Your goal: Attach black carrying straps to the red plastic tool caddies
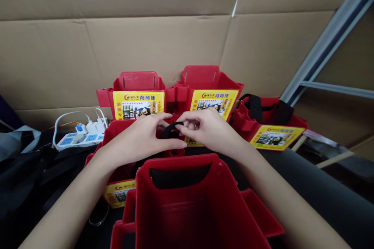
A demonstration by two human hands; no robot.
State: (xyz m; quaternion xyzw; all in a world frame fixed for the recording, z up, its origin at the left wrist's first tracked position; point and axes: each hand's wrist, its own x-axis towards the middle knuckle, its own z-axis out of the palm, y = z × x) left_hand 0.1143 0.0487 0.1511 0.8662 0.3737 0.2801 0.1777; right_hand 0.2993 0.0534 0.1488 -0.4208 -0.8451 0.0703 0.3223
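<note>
Both hands meet above the far rim of a red plastic tool box (187, 210) that stands closest to me. Between them is a black webbing strap (169, 130), its end curling up. My left hand (149, 134) has the strap between thumb and fingers. The fingertips of my right hand (206, 126) pinch its tip. More black strap (181, 177) shows through the curved slot in the near box's back wall. How the strap runs below my hands is hidden.
Behind stand more red boxes (138, 81) with yellow labels, one box (292, 120) at right holding black straps. At left are a white power strip (82, 140) with plugs, a heap of black straps (43, 179) and a metal ring (98, 218). Cardboard (157, 46) forms the back; a metal frame (327, 35) slants at right.
</note>
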